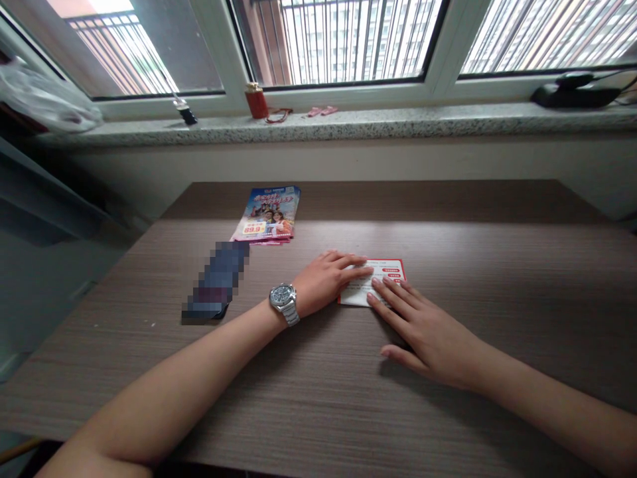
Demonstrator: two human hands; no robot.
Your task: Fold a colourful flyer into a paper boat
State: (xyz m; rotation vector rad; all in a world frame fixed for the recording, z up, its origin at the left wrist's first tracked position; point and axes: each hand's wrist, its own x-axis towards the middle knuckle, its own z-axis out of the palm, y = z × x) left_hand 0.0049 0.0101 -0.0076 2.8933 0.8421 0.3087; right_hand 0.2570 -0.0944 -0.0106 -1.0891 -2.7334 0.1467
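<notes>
A white paper with a red border and red print (363,292), perhaps a folded leaflet, lies on the wooden table (308,398). On its left side rests my left hand (328,279), fingers stretched out across the paper; a silver watch (283,300) is on that wrist. From the right, my right hand (421,328) lays its spread fingertips on the paper's right and near part, with the thumb apart over the table. Both hands cover some of the print. Neither hand grips anything.
A stack of colourful flyers (269,214) lies at the back left, with a pixelated dark phone-like object (213,282) in front of it. On the granite windowsill (398,123) stand a red bottle-like container (256,101), a small black-and-clear item (186,111) and a black device (574,93).
</notes>
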